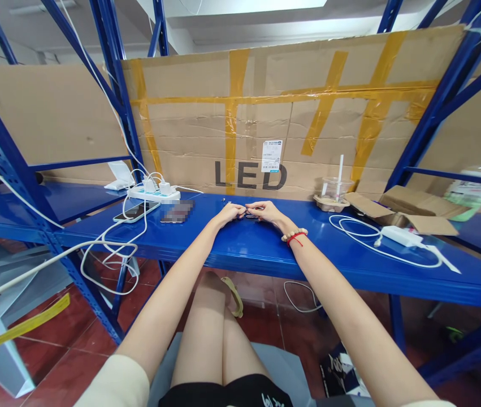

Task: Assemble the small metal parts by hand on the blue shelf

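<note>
My left hand (232, 212) and my right hand (264, 211) meet over the blue shelf top (240, 243), fingertips close together. The fingers of both hands are bent inward and pinched. Between them shows a small dark object (250, 215), too small to name and partly hidden by the fingers. A tiny piece (224, 199) lies on the shelf just beyond my left hand. A beaded bracelet (294, 234) and a red string circle my right wrist.
Left: phone (137, 212), blurred flat device (177, 212), power strip (154, 195) and white cables. Right: plastic cup with straw (336, 189), opened cardboard box (414, 210), white adapter (401, 236) with its cable. A cardboard panel (189, 130) stands behind; blue posts flank the shelf.
</note>
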Motion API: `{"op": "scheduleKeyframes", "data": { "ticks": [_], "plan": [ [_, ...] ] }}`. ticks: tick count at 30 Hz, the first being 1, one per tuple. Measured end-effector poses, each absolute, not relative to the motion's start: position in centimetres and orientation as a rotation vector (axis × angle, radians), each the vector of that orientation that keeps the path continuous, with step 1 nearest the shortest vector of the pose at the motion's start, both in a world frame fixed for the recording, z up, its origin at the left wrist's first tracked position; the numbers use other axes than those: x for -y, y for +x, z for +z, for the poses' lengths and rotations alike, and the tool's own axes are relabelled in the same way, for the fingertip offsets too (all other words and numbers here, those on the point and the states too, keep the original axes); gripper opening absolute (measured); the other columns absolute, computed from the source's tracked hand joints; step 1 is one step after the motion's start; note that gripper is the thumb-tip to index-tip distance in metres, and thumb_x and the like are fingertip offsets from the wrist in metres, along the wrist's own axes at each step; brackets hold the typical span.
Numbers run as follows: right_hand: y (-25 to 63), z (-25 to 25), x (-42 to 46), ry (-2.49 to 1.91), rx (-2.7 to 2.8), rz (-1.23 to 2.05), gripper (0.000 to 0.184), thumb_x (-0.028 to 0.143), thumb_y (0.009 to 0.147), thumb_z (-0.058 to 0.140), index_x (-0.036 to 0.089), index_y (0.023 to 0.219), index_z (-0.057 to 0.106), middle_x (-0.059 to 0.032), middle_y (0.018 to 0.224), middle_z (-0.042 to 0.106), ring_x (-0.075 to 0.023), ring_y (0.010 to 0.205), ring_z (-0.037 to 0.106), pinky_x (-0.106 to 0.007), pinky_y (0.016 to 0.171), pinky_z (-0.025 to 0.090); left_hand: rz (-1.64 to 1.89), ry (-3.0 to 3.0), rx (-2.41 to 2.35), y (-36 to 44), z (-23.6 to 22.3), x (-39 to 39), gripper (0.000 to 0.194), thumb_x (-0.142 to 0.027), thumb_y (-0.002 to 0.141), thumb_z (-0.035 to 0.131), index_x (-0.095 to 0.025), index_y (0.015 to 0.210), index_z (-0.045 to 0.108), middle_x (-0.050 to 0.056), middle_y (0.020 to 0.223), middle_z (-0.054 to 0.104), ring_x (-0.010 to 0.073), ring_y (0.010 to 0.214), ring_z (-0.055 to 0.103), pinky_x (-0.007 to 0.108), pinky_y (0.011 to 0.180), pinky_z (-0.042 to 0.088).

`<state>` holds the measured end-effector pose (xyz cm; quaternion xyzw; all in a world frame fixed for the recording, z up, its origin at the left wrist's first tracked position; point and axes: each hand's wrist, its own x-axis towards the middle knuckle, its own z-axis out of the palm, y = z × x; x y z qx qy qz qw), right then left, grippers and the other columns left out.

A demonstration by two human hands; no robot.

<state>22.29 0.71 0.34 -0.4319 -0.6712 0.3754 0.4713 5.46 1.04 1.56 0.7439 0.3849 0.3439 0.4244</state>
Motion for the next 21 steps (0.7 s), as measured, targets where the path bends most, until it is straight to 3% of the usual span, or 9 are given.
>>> {"op": "scheduleKeyframes", "data": {
  "ticks": [5,13,21],
  "plan": [
    [22.6,0.2,-1.0,-1.075,1.684,0.869,0.049,0.039,0.051,0.077,0.011,0.091,0.071,-0.0034,0.068,0.064,-0.0050,0.049,0.042,-0.018,0.041,0.035,0.807,1.932,-0.975,5.4,1.7,-0.7,0.027,-0.035,0.066,0.049,-0.015,0.048,0.045,-0.002,0.047,0.044,0.0054,0.043,0.026,0.023,0.044,0.018],
    [22.9,0.3,-0.6,-1.144,1.721,0.866,0.049,0.040,0.050,0.078,0.009,0.087,0.072,-0.0011,0.056,0.060,-0.0055,0.047,0.042,-0.019,0.042,0.035,0.653,2.089,-0.878,4.6,1.3,-1.6,0.020,-0.031,0.071,0.053,-0.013,0.067,0.061,-0.004,0.056,0.052,0.0057,0.048,0.030,0.021,0.049,0.024],
    [23.1,0.2,-0.9,-1.135,1.750,0.847,0.045,0.043,0.045,0.078,0.010,0.074,0.070,-0.0005,0.055,0.059,-0.0060,0.046,0.045,-0.019,0.041,0.034,0.698,2.180,-0.808,4.6,0.6,-2.6,0.024,-0.028,0.074,0.052,-0.010,0.080,0.067,0.001,0.070,0.065,0.0097,0.063,0.049,0.021,0.065,0.037]
  ]
}}
